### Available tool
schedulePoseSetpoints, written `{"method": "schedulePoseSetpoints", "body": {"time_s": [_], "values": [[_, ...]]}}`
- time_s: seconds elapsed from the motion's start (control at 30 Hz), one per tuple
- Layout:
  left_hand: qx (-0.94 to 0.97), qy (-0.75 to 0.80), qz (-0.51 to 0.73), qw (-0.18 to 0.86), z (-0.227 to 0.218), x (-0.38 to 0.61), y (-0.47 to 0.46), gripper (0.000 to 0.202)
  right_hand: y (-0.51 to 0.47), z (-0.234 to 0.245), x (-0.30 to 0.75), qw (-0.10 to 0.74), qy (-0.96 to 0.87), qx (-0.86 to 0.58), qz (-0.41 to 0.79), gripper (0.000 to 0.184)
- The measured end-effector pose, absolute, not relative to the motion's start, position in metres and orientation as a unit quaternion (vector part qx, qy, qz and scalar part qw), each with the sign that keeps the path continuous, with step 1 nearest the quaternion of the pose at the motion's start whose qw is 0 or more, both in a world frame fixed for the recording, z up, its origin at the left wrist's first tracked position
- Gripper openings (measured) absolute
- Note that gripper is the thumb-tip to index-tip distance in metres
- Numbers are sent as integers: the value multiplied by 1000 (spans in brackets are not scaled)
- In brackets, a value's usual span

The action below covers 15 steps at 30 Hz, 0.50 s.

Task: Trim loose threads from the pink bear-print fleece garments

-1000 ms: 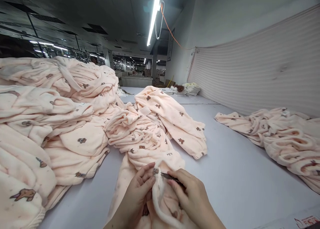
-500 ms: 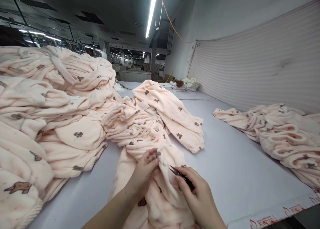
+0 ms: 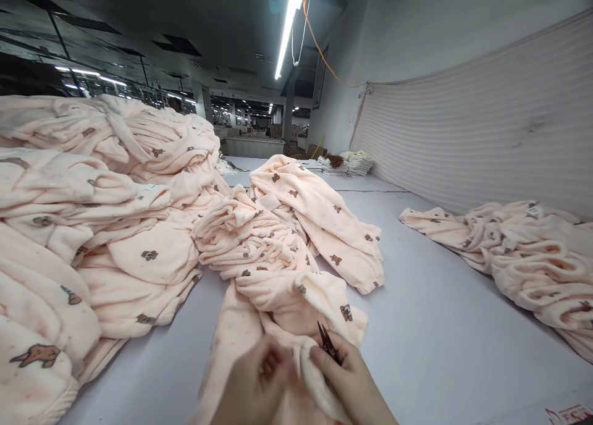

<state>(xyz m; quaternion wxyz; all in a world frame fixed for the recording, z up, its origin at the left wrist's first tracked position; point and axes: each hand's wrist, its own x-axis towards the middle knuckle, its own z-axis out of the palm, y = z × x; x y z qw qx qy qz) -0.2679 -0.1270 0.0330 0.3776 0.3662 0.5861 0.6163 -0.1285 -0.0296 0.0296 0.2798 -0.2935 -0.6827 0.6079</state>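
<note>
A pale pink fleece garment (image 3: 287, 307) with small brown animal prints lies bunched on the table in front of me. My right hand (image 3: 345, 372) is closed around dark thread snips (image 3: 328, 343), whose points face up and away from me. A fold of the fleece lies against the thumb of that hand. To its left, low over the same garment, my left hand (image 3: 259, 375) is blurred by motion. Its fingers look curled, but whether they grip cloth I cannot make out. A white tag (image 3: 267, 202) shows on the bunched cloth farther back.
A tall heap of the same pink fleece garments (image 3: 148, 252) fills the left side. More of them (image 3: 523, 246) lie at the right by a striped cloth-covered wall (image 3: 467, 122). Stacked pale pieces (image 3: 356, 163) sit at the far end of the white table (image 3: 430, 332).
Both hands have come lower and nearer to me, along the garment. My left hand has left the upper fold it was pinching. The snips now point more upright.
</note>
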Motion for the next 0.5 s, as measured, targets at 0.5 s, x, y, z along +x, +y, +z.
{"method": "schedulePoseSetpoints", "body": {"time_s": [0.5], "values": [[387,573,660,294,11,-251,-142,16,-46,72,-101,190,-904,-290,250,22]]}}
